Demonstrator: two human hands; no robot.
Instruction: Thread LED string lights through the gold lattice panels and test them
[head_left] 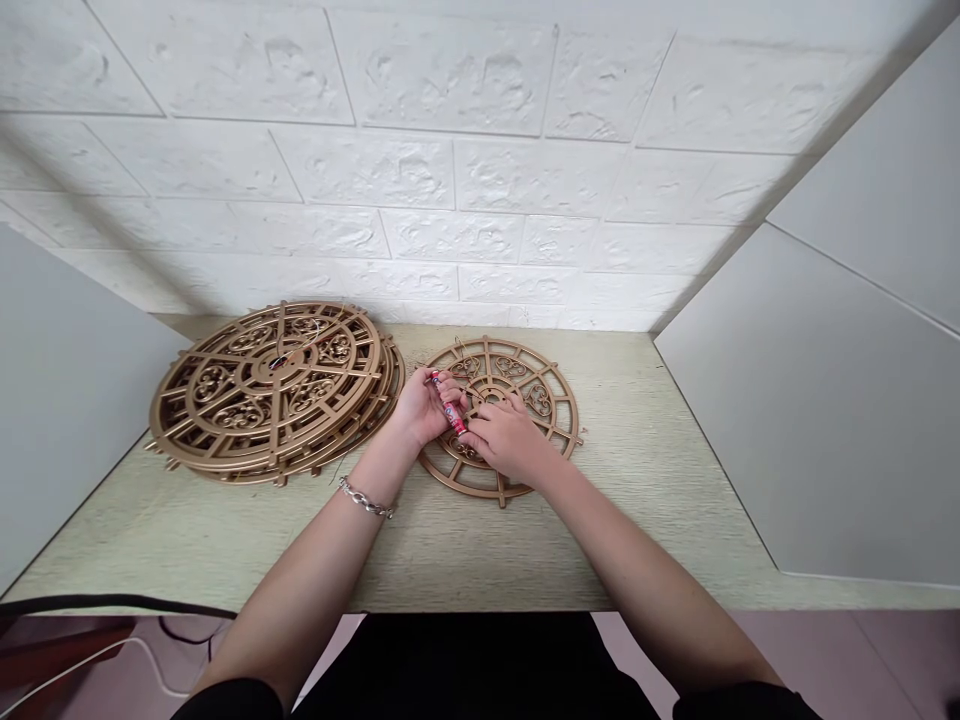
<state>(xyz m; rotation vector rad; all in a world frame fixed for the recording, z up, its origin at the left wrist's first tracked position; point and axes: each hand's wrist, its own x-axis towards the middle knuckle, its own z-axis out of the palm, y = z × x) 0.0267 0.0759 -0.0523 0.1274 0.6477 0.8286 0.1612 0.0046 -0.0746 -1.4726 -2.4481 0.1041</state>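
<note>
A single round, gold-brown openwork disc point(551, 400) lies flat on the pale wooden table point(645, 480) in front of me. Both hands rest over its left half. My left hand point(424, 408), with a chain bracelet at the wrist, is curled round a small red tube-like object point(452, 412). My right hand point(510, 438) pinches the lower end of that same red object, fingers closed. The disc's centre is partly hidden by my fingers.
A stack of larger, similar gold-brown discs point(274, 390) sits at the table's left. A white brick-pattern wall point(480, 200) runs behind, with grey side panels point(840, 400) left and right. Dark cables point(112, 603) run below the table's front-left edge.
</note>
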